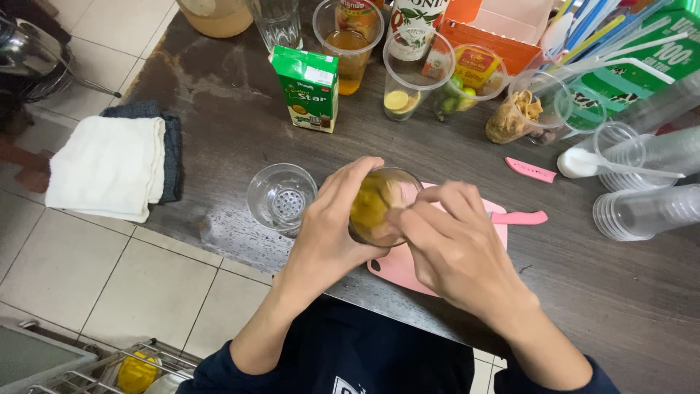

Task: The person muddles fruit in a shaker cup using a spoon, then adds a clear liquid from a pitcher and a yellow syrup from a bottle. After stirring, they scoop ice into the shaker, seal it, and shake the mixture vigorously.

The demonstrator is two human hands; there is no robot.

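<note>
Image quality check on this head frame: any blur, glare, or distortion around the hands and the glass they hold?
Head view: the right hand fingertips and the glass contents are smeared by motion blur; the left hand is sharper. Soft sheen on the dark wet tabletop near the green carton. Wide-angle bending shows at the edges. Lighting is even, shadows faint.

Open counter (pixel 219 109) between green carton (pixel 308 87) and folded towels (pixel 109 168). Blocked: empty glass (pixel 281 197) left of hands; cup row (pixel 437 80) behind; stacked plastic cups (pixel 642 211) right.
</note>
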